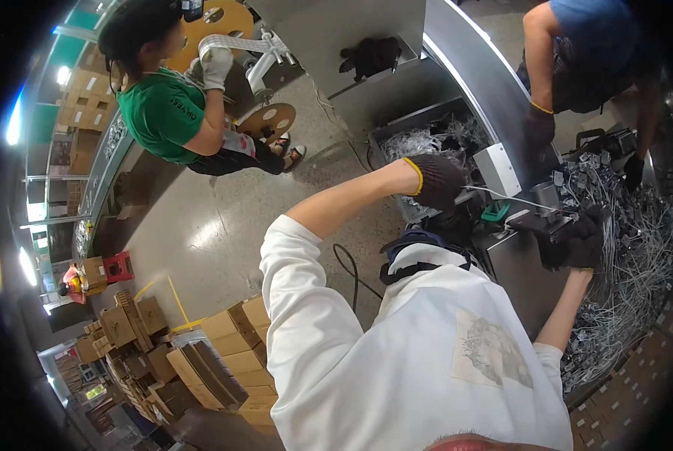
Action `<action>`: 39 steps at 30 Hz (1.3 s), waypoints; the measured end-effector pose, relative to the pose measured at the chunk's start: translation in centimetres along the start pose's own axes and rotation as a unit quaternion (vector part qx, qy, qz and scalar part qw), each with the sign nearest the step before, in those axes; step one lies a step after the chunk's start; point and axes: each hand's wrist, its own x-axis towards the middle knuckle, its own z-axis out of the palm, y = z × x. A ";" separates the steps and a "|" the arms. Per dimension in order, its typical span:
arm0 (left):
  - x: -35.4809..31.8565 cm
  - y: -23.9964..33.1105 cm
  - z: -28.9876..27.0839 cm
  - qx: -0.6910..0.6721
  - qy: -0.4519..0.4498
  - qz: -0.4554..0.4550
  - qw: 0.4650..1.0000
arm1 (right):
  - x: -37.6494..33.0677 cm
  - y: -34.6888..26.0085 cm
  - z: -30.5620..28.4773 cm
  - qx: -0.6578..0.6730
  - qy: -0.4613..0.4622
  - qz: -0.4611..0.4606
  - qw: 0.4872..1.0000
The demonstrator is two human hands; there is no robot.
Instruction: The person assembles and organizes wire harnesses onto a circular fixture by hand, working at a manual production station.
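Note:
My left hand [435,180], in a dark knitted glove with a yellow cuff edge, is closed at the near edge of a grey bin [385,134] of cable scraps. A thin white cable [513,198] runs from it past a metal cylinder [546,198] on a small bench. My right hand [580,242], gloved alike, is closed around the cable's other end beside that cylinder. Its fingertips are partly hidden against the dark bench top. Close by lies a heap of grey cables with black plugs [622,263]. A small green clamp-like part [495,212] sits between my hands.
A curved metal guard [475,68] rises ahead. Beyond it, a person in blue [588,45] reaches to the cable heap. At left, a person in green [163,113] with white gloves handles a strip by large reels [269,124]. Cardboard boxes [231,338] are stacked at lower left.

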 end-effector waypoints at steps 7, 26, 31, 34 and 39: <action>-2.6 -0.7 1.3 -0.204 -0.055 -0.103 0.972 | 0.4 -2.6 -2.4 -0.083 0.008 -0.004 0.996; 0.7 -6.7 5.4 -0.097 -0.116 -0.103 0.983 | -4.4 -2.8 3.0 -0.207 -0.017 -0.029 0.978; 1.3 -7.4 5.7 -0.137 -0.124 -0.139 0.973 | -4.8 -1.4 3.7 -0.218 0.039 -0.049 0.974; 1.8 -7.9 6.3 -0.048 -0.143 -0.093 0.984 | -4.8 -0.8 3.7 -0.251 0.112 -0.095 0.957; 2.9 -9.7 8.6 -0.090 -0.040 -0.035 0.994 | -5.9 -2.1 0.7 -0.239 0.085 -0.083 0.964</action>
